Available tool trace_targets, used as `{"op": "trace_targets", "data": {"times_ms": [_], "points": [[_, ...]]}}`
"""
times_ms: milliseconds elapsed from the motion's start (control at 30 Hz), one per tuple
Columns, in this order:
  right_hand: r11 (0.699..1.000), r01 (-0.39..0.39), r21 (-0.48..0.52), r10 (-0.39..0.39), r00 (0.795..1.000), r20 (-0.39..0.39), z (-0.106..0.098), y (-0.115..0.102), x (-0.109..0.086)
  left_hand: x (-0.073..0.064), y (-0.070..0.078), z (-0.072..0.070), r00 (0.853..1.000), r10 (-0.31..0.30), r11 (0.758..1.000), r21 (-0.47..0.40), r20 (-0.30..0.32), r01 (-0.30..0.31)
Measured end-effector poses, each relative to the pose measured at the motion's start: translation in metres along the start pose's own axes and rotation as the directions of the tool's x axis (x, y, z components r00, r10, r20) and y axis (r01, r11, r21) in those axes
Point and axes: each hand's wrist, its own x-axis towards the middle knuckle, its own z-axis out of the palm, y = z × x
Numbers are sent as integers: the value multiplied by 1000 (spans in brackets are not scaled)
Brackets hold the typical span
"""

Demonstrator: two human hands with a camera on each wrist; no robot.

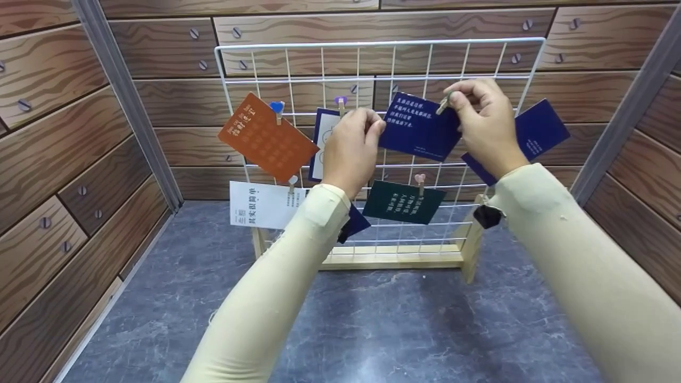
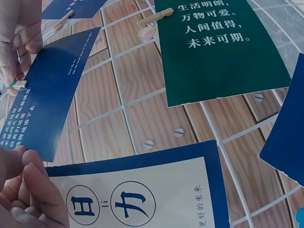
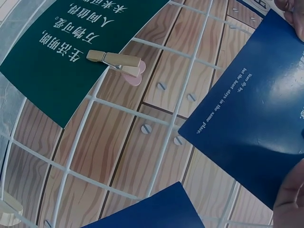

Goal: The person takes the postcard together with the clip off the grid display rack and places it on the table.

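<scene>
A dark blue card (image 1: pixel 417 127) with white writing is held up against a white wire grid (image 1: pixel 380 42). My left hand (image 1: pixel 352 151) pinches its left edge between thumb and fingers. At the card's upper right, my right hand (image 1: pixel 488 125) pinches a small wooden clothespin (image 1: pixel 442 106) with a green piece at its end. In the left wrist view that clothespin (image 2: pixel 19 84) meets the card's edge; whether it grips the wire cannot be told. Behind my left hand hangs a white card with a blue border (image 2: pixel 166 183), partly hidden.
Clothespins hold an orange card (image 1: pixel 268 138), a white card (image 1: pixel 266 205) and a green card (image 1: pixel 404 202) on the grid. Another blue card (image 1: pixel 542 127) hangs behind my right hand. A wooden base (image 1: pixel 393 260) supports the grid on a grey marbled surface (image 1: pixel 372 330); wood-patterned panels surround it.
</scene>
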Motion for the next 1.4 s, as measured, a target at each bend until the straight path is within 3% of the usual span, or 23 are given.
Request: {"op": "trace_targets", "data": {"times_ms": [267,567,833,1033,1400], "points": [[999,7,49,-8,1000,11,-1,1,0,-1,1,-1,1000,19,1000,-19,-16,-20],[983,-51,174,44,998,43,-8,1,0,1,5,-2,999,40,998,-37,-34,-42],[972,-27,235,16,999,47,-12,2,0,1,7,-2,992,86,995,-51,-89,-91],[960,-12,281,8,1000,17,-10,1,-2,-1,7,-2,989,108,991,-66,-97,-114],[981,6,194,1,999,-38,-7,-4,-4,-2,5,-5,993,104,992,-67,-62,-108]]}}
